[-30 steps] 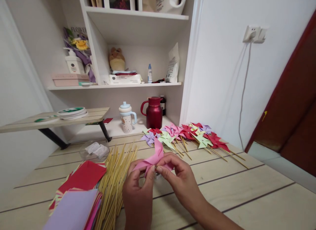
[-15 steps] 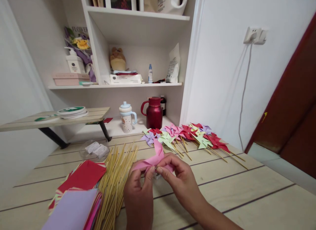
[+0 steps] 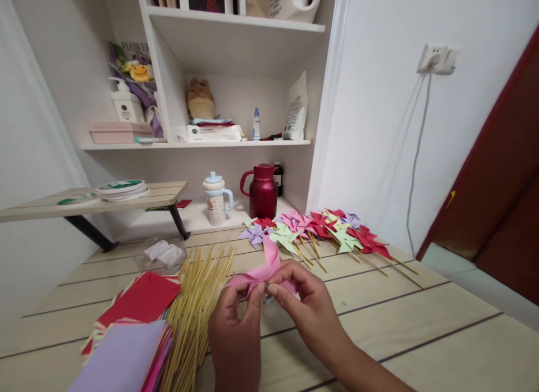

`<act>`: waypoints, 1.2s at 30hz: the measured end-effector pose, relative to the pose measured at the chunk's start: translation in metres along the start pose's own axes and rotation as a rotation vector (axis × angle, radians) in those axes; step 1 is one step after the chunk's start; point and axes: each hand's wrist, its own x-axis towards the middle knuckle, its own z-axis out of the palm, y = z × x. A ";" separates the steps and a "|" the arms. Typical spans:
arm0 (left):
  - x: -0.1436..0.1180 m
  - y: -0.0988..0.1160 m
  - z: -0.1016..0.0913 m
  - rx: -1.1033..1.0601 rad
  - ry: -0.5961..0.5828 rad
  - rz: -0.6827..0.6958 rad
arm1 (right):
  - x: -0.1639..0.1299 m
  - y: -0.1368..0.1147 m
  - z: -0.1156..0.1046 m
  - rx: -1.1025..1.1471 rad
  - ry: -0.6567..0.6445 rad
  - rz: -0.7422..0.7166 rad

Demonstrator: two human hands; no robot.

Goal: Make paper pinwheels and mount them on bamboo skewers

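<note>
Between both hands, above the table, is a pink paper pinwheel (image 3: 269,263) with folded blades. My left hand (image 3: 240,319) is closed, pinching its near left side between thumb and fingers. My right hand (image 3: 305,299) is closed on the pinwheel too, thumb and forefinger meeting at its centre. Something small and dark shows at those fingertips, too small to make out. To the left of my left hand lies a bundle of thin wooden sticks (image 3: 197,313). Beyond my hands, several finished pinwheels (image 3: 347,240) on sticks lie in a row.
Coloured paper sheets (image 3: 120,355) and red sheets (image 3: 143,296) are stacked at the left. Behind them sits a clear container (image 3: 143,260) with white packets. A small raised stand (image 3: 168,194) holds round discs. A red jug (image 3: 264,192) and a cup (image 3: 216,204) stand at the back.
Both hands keep their pinch on the pink pinwheel. My left hand has shifted very slightly to the left; otherwise the scene looks the same.
</note>
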 end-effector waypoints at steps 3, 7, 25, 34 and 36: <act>0.001 0.002 0.001 -0.015 0.015 0.017 | 0.000 0.000 0.000 -0.006 0.004 0.001; 0.001 0.005 0.001 0.006 0.000 0.067 | -0.001 0.002 0.000 -0.017 0.016 0.013; 0.000 0.013 0.002 0.143 0.044 0.168 | -0.004 0.002 0.002 -0.003 0.076 0.021; 0.001 0.007 0.002 0.135 0.043 0.141 | -0.004 0.009 0.007 0.089 0.211 -0.007; 0.002 0.008 0.001 0.159 0.046 0.165 | -0.004 0.008 0.007 0.134 0.202 0.016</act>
